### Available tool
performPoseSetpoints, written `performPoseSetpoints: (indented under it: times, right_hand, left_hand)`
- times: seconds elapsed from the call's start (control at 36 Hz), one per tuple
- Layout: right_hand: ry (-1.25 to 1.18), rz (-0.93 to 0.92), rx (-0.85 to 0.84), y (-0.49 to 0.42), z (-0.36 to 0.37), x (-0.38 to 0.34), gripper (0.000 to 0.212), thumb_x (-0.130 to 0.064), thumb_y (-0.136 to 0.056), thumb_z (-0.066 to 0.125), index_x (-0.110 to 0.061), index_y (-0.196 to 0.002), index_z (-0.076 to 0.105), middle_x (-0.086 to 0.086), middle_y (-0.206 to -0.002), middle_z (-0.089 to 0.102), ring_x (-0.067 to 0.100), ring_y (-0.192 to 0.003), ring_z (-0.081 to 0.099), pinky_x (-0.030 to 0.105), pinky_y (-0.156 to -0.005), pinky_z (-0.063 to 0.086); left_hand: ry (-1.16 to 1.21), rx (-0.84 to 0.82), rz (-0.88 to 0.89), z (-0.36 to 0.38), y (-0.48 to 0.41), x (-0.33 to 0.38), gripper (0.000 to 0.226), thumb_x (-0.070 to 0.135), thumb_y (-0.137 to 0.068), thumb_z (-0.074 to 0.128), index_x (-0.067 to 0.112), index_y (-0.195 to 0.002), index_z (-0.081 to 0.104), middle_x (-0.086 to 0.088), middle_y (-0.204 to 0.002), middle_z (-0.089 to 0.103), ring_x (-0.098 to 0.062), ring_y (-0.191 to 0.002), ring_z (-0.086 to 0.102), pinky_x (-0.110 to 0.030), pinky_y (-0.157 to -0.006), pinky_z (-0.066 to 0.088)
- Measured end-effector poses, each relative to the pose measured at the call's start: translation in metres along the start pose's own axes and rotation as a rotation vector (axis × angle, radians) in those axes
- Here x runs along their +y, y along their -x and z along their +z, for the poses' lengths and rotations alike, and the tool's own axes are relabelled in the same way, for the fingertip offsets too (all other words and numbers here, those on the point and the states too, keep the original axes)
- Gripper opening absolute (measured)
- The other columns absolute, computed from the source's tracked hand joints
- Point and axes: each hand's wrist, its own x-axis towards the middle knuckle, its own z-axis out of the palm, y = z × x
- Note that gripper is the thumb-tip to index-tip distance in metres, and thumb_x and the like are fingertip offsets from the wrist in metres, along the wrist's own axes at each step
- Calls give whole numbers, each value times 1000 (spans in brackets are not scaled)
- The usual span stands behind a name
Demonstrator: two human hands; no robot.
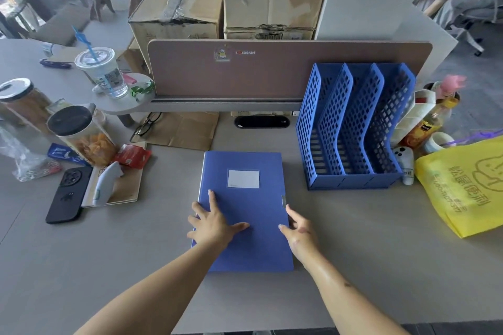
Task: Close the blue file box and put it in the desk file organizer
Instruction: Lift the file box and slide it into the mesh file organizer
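The blue file box (245, 166) lies flat on the desk in front of me, lid down, white label facing up. My left hand (215, 223) rests palm-down with spread fingers on its lower left part. My right hand (299, 231) is at the box's right edge, just below the small grey clasp, with fingers curled against that edge. The blue desk file organizer (353, 128) stands upright to the right rear, its three lattice slots empty.
A yellow bag (462, 187) lies at the far right, with bottles and a cup behind it. To the left are a black phone (66, 193), a snack jar (81, 136), a notebook and a plastic drink cup (103, 71). A brown divider panel (272, 73) runs along the back.
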Motion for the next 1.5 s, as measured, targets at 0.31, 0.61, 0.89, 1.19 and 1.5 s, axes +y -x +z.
performPoseSetpoints:
  times: [0.31,0.61,0.89,1.19,1.5]
  right_hand:
    - [71,68,84,-36,-4,-25,27,-37,-93,54,-13,-105,55,-9,-76,55,18,-70,54,31,-67,43]
    - [-87,159,38,-56,-7,-28,29,-38,-90,59,-15,-74,53,2,-79,61,21,-73,53,29,-60,36]
    - [-100,158,-7,-63,-15,-30,26,-35,-88,65,-12,-78,59,1,-77,63,15,-69,53,25,-59,38]
    - [-94,240,-107,-52,-17,-41,53,-42,-93,56,-7,-132,55,8,-138,56,26,-115,53,34,-97,36]
    - [-240,188,-93,-15,10,-62,74,-49,-92,52,-19,-152,21,0,-156,31,22,-143,31,36,-113,24]
  left_hand:
    - [96,-25,178,-29,-46,-23,58,41,-94,58,54,-145,33,-4,-140,28,-33,-116,36,-48,-102,42]
    - [229,-120,235,-27,-64,-17,91,37,-86,73,39,-156,15,-9,-145,29,-25,-102,53,-34,-86,47]
    - [254,-76,187,-19,-64,-12,89,33,-86,74,40,-155,18,-6,-152,22,-30,-118,55,-35,-85,50]
    - [462,-93,173,-19,-59,-24,104,35,-82,77,39,-156,4,-11,-153,29,-35,-135,42,-45,-103,41]
    - [630,-117,212,-34,-45,-52,113,38,-72,85,31,-157,12,2,-158,31,-26,-141,38,-40,-108,38]
